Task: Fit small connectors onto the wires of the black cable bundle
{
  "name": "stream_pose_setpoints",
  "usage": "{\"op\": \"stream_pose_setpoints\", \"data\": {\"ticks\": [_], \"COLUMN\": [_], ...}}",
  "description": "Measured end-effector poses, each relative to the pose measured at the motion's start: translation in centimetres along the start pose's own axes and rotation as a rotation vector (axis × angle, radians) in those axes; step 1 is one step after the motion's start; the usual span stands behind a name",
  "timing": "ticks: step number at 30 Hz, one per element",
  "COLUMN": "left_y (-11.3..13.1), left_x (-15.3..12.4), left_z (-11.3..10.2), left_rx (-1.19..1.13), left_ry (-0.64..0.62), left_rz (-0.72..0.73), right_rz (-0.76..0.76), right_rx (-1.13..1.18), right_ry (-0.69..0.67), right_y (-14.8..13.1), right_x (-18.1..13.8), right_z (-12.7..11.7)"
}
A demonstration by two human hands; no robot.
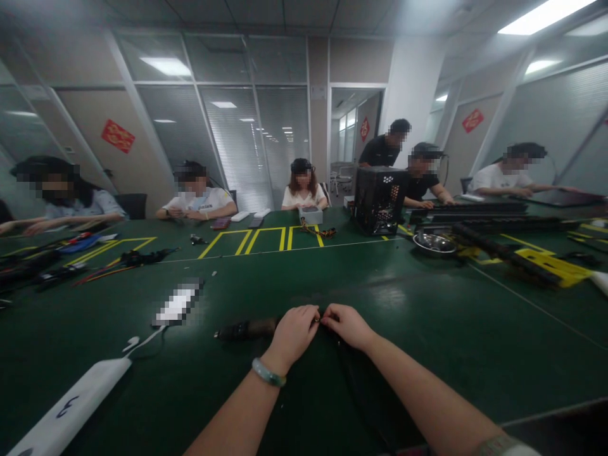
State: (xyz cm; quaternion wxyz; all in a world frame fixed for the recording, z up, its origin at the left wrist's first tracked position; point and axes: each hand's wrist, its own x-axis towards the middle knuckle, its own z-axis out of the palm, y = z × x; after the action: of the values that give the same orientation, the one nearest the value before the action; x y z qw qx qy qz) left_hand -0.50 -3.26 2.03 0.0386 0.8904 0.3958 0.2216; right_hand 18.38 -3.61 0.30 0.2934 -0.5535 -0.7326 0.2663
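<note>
Black wiring [361,386] trails down the green tabletop [441,335] toward the person at the near edge, its upper end pinched where the two hands meet. The left hand [292,335], with a pale green beaded bracelet [268,372] on its wrist, and the right hand [344,325] are close together, both clamped on the wiring, fingertips nearly touching at a small metallic bit [317,320] too tiny to identify. Just left of the hands, a dark cylindrical sleeve [247,329] lies along the table, in line with the pinch and touching the left hand.

Farther left sits a handset [178,304], its surface blurred out, with a white cord [145,342] running from it to a long white power bank [66,405]. Across the table, yellow tape lines [266,239] mark out the green surface, and a small white box [311,215] stands beside a tangle of coloured wires [317,230]. To the right are a steel bowl [434,244] and a black mesh-sided computer case [380,199]. Seated co-workers [304,197] line the far side, and a standing co-worker [380,152] leans in behind the case.
</note>
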Motion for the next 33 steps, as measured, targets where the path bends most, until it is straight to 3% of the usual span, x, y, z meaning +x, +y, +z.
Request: {"op": "stream_pose_setpoints", "data": {"ticks": [13, 21, 29, 33], "left_y": [-0.1, -0.2, 0.3, 0.1], "left_x": [-0.1, -0.3, -0.4, -0.3], "left_z": [0.3, 0.3, -0.4, -0.1], "left_rx": [-0.008, -0.039, -0.054, -0.041], "left_ry": [0.008, -0.001, 0.001, 0.055], "left_rz": [0.009, 0.009, -0.009, 0.042], "right_rz": [0.003, 0.048, -0.075, -0.122], "right_rx": [-0.071, -0.158, -0.294, -0.338], "right_ry": [0.017, 0.076, 0.139, 0.092], "right_y": [-0.5, -1.4, -1.8, -1.8], "right_x": [-0.2, -0.3, -0.2, 0.0], "right_z": [-0.1, 1.1, 0.1, 0.0]}}
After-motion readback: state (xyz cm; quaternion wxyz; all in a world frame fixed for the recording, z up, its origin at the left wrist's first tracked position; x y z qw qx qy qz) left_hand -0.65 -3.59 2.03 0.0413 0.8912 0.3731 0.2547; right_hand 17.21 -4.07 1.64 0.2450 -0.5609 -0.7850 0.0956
